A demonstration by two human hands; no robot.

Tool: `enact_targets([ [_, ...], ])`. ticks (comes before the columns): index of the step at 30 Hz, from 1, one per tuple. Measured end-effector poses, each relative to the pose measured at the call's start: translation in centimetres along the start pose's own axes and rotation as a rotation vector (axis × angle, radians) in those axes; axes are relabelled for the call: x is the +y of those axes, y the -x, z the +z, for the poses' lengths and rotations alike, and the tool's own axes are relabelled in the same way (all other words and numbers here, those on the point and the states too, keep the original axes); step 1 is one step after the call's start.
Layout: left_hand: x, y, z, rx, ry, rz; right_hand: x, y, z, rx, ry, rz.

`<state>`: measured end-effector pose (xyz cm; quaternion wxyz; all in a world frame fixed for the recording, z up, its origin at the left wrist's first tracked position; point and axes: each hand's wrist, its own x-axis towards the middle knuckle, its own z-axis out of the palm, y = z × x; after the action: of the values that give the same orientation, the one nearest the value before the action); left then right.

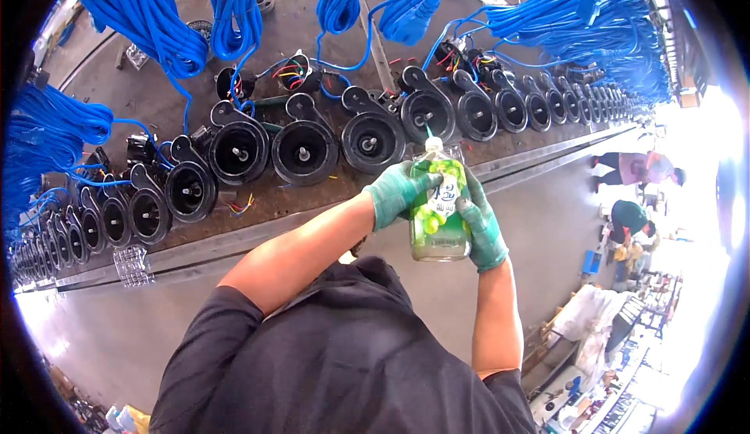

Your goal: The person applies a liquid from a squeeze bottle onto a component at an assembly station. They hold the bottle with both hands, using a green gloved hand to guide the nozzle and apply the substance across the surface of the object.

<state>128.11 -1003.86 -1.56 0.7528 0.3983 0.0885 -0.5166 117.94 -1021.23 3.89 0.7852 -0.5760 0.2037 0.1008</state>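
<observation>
Both hands wear green gloves and hold a clear plastic squeeze bottle (441, 242) with a green grape label. My left hand (397, 196) grips its left side, and my right hand (484, 229) wraps around its right side. From the bottle's white cap a thin pale nozzle (429, 131) points away from me. Its tip lies over a round black motor housing (447, 115), close to the metal shaft (423, 115) at the middle. Whether tip and shaft touch, I cannot tell. Similar black housings, such as one with a silver shaft (285, 167), stand to both sides in a long row.
Thick coils of blue cable (144, 16) lie along the far side of the dark workbench (312, 200). Wired motor parts (295, 73) sit behind the housings. A metal rail (516, 167) edges the bench. Two people (631, 219) work at the right, near cluttered shelving (601, 371).
</observation>
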Motion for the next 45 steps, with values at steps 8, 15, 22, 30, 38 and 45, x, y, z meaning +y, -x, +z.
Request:
enact_targets([
  [8,0.2,0.0,0.3,-0.028,-0.015,0.071,0.3,-0.7,-1.4,-0.023,0.043,0.01],
  [15,-2.1,-2.9,5.0,-0.002,-0.046,0.193,-2.5,-0.2,-6.9,-0.128,0.059,-0.048],
  [22,-4.4,-9.1,10.9,0.05,-0.051,0.182,-4.2,-1.3,-16.0,-0.169,0.056,-0.038],
  [30,-5.5,-11.7,12.7,0.19,-0.024,0.253,-4.3,-4.7,-20.5,-0.286,-0.049,0.025],
  [38,-5.3,-11.8,14.5,0.21,-0.002,0.293,-4.9,-5.5,-21.8,-0.357,-0.009,0.041],
  [45,-6.1,-17.4,15.9,0.101,-0.009,0.225,-7.6,-3.9,-24.7,-0.199,0.018,-0.017],
])
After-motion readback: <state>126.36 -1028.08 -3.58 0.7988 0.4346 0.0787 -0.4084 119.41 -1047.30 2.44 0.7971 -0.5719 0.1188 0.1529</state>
